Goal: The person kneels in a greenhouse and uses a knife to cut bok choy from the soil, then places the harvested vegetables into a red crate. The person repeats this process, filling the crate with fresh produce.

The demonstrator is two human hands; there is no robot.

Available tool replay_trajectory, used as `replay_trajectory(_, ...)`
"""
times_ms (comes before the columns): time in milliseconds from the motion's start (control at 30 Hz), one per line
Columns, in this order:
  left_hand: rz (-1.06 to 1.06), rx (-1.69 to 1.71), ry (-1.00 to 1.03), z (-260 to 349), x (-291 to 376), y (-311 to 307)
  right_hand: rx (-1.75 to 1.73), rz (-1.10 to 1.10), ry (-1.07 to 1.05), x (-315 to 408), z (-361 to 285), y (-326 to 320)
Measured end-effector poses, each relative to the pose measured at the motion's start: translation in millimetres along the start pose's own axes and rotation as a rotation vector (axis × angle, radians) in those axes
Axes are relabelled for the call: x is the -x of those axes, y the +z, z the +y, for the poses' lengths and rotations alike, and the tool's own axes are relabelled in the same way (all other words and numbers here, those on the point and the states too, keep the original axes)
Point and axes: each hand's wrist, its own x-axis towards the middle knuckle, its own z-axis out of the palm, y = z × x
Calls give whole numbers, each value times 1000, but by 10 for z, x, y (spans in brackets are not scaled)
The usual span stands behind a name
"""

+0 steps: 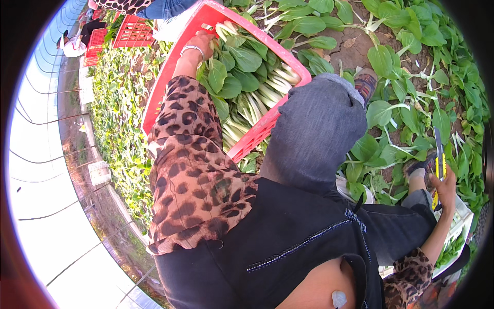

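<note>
My left hand (202,44), with a bracelet at the wrist, reaches into the far left corner of a red plastic crate (266,125). It is against the leaves of a bunch of bok choy (227,63) there; its fingers are partly hidden, so I cannot tell whether it grips anything. More bok choy (283,79) lies in the crate, white stalks towards the near right side. At the right, my right hand (444,185) is closed around a yellow box cutter knife (440,164). Its blade is out and points away from me, over the plants.
Growing greens (393,77) and loose leaves cover the soil ahead and right. A white crate (465,224) with greens stands by my right forearm. Red crates (133,33) and two other people, one in a white top (74,48), are at the upper left. Greenhouse film curves along the left.
</note>
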Motion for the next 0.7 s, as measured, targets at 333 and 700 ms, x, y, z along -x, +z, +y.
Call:
replay_trajectory(333,260,196,-87,-136,141,-119,-114,-91,231,-14,-337,-1)
replay_trajectory(700,510,1231,-559,5,169,197,-3,-87,251,-24,-418,-18)
